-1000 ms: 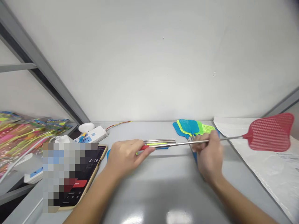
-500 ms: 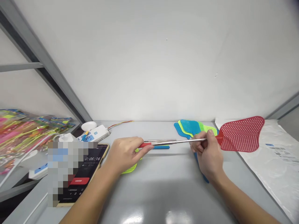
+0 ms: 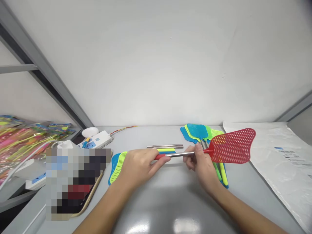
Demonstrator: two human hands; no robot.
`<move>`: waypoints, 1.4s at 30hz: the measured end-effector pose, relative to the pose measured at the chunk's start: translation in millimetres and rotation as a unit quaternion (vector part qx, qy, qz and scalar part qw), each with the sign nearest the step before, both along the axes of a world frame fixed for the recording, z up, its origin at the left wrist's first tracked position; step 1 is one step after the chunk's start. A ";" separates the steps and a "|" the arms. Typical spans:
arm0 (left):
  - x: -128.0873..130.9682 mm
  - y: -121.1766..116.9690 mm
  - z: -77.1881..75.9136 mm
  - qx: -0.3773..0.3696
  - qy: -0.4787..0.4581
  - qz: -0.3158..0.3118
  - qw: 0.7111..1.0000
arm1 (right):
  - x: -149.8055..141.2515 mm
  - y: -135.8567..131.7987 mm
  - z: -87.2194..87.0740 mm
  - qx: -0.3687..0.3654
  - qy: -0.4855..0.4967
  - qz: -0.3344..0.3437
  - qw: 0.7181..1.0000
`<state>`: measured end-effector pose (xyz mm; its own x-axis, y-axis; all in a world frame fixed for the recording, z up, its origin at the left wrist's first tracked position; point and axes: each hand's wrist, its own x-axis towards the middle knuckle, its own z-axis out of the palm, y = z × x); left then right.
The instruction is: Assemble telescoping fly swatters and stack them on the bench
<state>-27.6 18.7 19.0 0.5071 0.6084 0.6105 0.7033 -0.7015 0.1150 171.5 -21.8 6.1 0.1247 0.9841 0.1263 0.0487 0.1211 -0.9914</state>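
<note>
A red fly swatter (image 3: 232, 146) with a perforated head and a silver telescopic rod is held level above the table by both hands. My left hand (image 3: 142, 164) is closed around its red handle, and my right hand (image 3: 201, 162) grips the rod close to the head. Behind my right hand lies a pile of blue and green fly swatters (image 3: 198, 130), their handles partly hidden. Blue and yellow-green swatter heads (image 3: 118, 167) show beside my left hand, with yellow and blue handles (image 3: 168, 150) beyond it. Loose metal rods (image 3: 165, 146) rest farther back.
On the left are a partly blurred phone (image 3: 90, 195), a white power strip (image 3: 99, 139) and cables. Packaged colourful items (image 3: 29, 135) fill a shelf at far left. A white plastic mailer (image 3: 273, 146) lies on the right, and a wall rises behind the table.
The fly swatter's rod has become shorter as my right hand, with the red head, moved left towards my left hand. Blue and green swatters behind my hands are more exposed.
</note>
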 end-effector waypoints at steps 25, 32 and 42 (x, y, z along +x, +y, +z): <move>-3.5 0.7 4.7 -0.094 -0.035 0.098 0.990 | 34.0 9.4 26.0 0.096 0.198 -0.183 0.958; -7.3 3.9 6.0 -0.105 -0.025 0.103 0.989 | 36.8 13.9 21.9 0.078 0.191 -0.155 0.966; -16.2 4.2 15.0 -0.120 -0.017 -0.003 0.993 | 33.7 11.6 19.7 0.083 0.218 -0.054 0.971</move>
